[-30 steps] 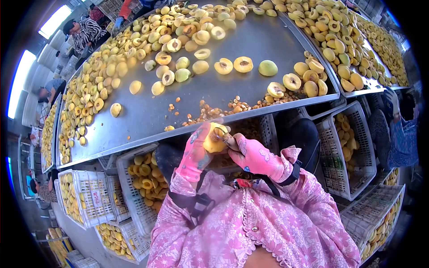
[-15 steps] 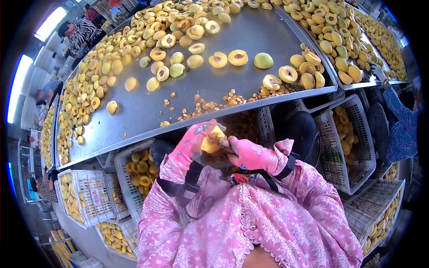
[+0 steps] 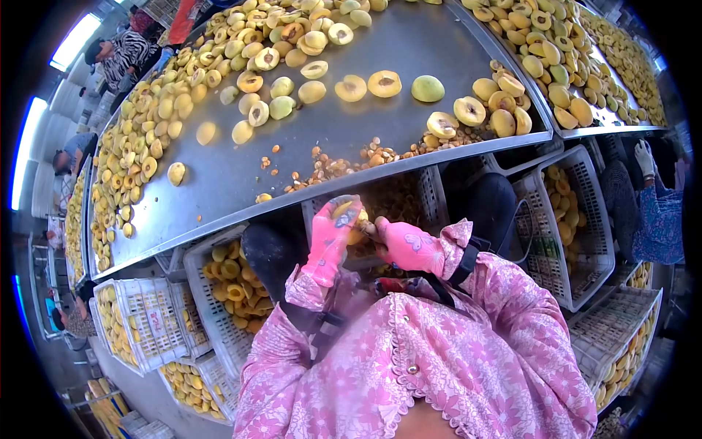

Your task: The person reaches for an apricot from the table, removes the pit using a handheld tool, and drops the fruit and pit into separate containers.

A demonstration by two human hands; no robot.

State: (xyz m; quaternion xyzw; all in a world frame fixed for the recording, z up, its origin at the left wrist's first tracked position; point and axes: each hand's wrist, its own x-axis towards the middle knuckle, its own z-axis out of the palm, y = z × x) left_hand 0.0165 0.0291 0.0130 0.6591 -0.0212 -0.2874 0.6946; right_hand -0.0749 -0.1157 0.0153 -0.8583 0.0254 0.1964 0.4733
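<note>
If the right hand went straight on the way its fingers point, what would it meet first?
Most likely the fruit in the left hand; the right hand's fingertips look right beside it, though depth leaves contact unclear.

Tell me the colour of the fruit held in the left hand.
The fruit in the left hand is yellow, best seen in the head view.
</note>
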